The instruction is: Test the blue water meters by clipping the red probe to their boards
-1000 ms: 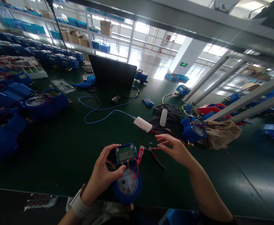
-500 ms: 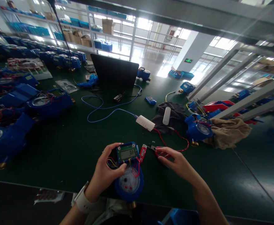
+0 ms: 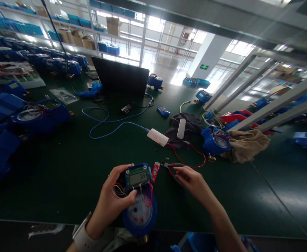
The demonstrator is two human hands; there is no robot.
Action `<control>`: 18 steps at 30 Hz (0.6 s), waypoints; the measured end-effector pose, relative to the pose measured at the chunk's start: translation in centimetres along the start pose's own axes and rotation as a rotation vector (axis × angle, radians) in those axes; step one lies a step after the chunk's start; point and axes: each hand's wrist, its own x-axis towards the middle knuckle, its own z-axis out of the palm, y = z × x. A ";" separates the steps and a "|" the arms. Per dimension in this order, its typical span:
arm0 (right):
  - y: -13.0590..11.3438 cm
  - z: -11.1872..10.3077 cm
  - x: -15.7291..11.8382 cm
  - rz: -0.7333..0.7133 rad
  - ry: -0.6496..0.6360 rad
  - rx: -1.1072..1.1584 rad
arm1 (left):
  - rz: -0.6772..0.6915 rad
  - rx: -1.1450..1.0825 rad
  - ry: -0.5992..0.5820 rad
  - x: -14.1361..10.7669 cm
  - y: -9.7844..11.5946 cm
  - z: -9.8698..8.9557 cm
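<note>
Two hands busy: left hand point(image 3: 114, 196) has its grip closed round the display unit point(image 3: 138, 178), above the blue meter point(image 3: 140, 215) at the near edge of the desk point(image 3: 64, 164); right hand point(image 3: 192, 180), grip half-curled, is at the pliers point(image 3: 166, 164), firmness can't tell. Step looks like steadying the unit while taking the pliers; next move calls for securing both handles without nudging the battery point(image 3: 155, 171).

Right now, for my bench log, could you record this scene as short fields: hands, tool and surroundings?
Left hand: holding the display module
Right hand: fingers at the handles of the pliers; firmness of grip unclear
Between module and pliers: red cylinder
Below module: round meter dial
Beyond hands: white box, red light showing
Surface: dark green table
</note>
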 end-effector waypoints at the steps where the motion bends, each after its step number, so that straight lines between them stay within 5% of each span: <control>1: -0.2 0.1 0.2 -0.008 0.001 -0.002 | 0.011 0.008 0.002 -0.2 0.0 0.2; 9: -0.7 0.0 0.4 -0.036 0.018 -0.016 | 0.037 0.078 -0.003 -1.4 0.4 0.6; 18: 1.8 -2.6 -1.2 0.085 0.238 -0.108 | -0.025 0.062 0.061 -1.7 0.5 1.1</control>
